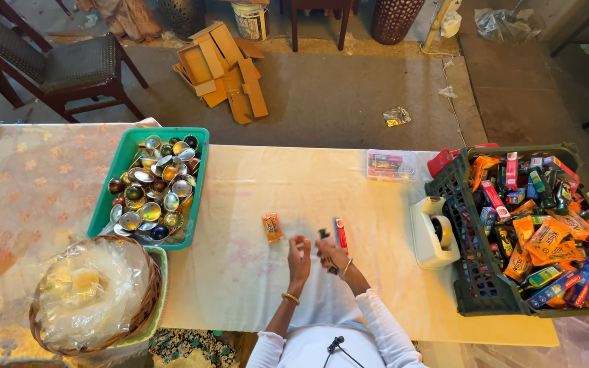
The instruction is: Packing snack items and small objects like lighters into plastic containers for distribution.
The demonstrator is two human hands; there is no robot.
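Note:
My left hand [299, 255] is raised over the pale tablecloth [253, 272], fingers pinched on something too small to make out. My right hand [330, 255] is close beside it and grips a small dark object, its shape unclear. A slim red packet [341, 234] lies on the cloth right behind my right hand. A small orange sachet [272, 227] lies a little to the left of my left hand, apart from it.
A green tray [195, 197] of shiny metallic cups sits at left, a wicker basket [151, 300] with clear plastic below it. A dark crate [472, 272] of colourful packets stands at right, beside a white tape dispenser [432, 235]. A clear small box [390, 165] lies at the far edge.

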